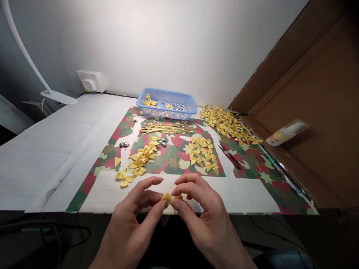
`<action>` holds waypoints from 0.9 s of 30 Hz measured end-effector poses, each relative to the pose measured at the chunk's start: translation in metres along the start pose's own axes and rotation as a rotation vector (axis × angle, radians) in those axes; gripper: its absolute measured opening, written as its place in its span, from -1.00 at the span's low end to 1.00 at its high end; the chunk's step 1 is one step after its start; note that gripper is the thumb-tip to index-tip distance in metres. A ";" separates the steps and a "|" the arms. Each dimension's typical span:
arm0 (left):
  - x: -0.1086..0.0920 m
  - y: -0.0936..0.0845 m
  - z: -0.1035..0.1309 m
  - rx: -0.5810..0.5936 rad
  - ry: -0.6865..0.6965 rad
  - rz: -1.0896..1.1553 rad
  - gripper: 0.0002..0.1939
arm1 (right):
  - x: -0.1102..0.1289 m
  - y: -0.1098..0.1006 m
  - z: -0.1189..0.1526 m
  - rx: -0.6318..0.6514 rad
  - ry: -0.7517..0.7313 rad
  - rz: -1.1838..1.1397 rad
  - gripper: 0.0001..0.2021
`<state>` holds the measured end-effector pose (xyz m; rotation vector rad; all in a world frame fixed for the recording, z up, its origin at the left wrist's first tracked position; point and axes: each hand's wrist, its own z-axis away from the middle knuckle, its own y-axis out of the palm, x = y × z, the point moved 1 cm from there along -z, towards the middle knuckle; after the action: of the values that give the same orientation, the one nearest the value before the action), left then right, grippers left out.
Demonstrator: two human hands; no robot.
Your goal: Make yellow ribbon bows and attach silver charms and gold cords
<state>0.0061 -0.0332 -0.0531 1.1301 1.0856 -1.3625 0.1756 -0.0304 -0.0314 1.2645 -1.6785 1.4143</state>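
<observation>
A small yellow ribbon bow (pixel 166 197) is pinched between both hands just above the table's front edge. My left hand (pixel 137 216) grips its left side with thumb and forefinger. On the other side, the thumb and fingertips of my right hand (pixel 200 209) close on it, partly covering it. Beyond my left hand lies a loose row of yellow bows (pixel 139 161). Past my right hand, more bows (pixel 203 152) are laid out in columns. Silver bells (pixel 162 142) rest near the top of the loose row, with others (pixel 123 144) farther left.
A blue basket (pixel 166 110) with bows and silver bells stands by the wall. Before it lies a bundle of gold ties (pixel 166 128). At right are a heap of bows with ties (pixel 227 121), tweezers or small scissors (pixel 230 156), a bottle (pixel 287 132); a lamp (pixel 58 97) stands left.
</observation>
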 end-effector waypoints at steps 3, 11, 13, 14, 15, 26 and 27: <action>0.000 0.001 0.002 -0.040 0.056 -0.065 -0.70 | 0.003 0.005 -0.003 -0.007 -0.017 0.030 -0.87; 0.006 0.000 -0.001 0.047 0.014 0.068 -0.71 | -0.002 0.011 -0.005 0.093 0.174 -0.148 -0.84; 0.005 0.001 -0.001 0.058 -0.018 0.113 -0.72 | -0.004 0.014 -0.005 0.105 0.232 -0.204 -0.84; 0.003 0.002 -0.002 0.063 -0.029 0.130 -0.72 | -0.005 0.015 -0.006 0.111 0.255 -0.232 -0.83; 0.002 0.002 -0.002 0.068 -0.037 0.144 -0.72 | -0.006 0.016 -0.006 0.117 0.272 -0.262 -0.83; 0.004 -0.001 -0.006 0.065 -0.117 0.257 -0.67 | -0.012 0.003 -0.006 0.167 0.381 -0.488 -0.71; 0.004 -0.002 -0.006 0.063 -0.126 0.266 -0.66 | -0.013 0.000 -0.004 0.167 0.388 -0.480 -0.72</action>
<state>0.0048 -0.0278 -0.0580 1.1718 0.7767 -1.2458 0.1794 -0.0228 -0.0419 1.2723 -0.9389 1.4030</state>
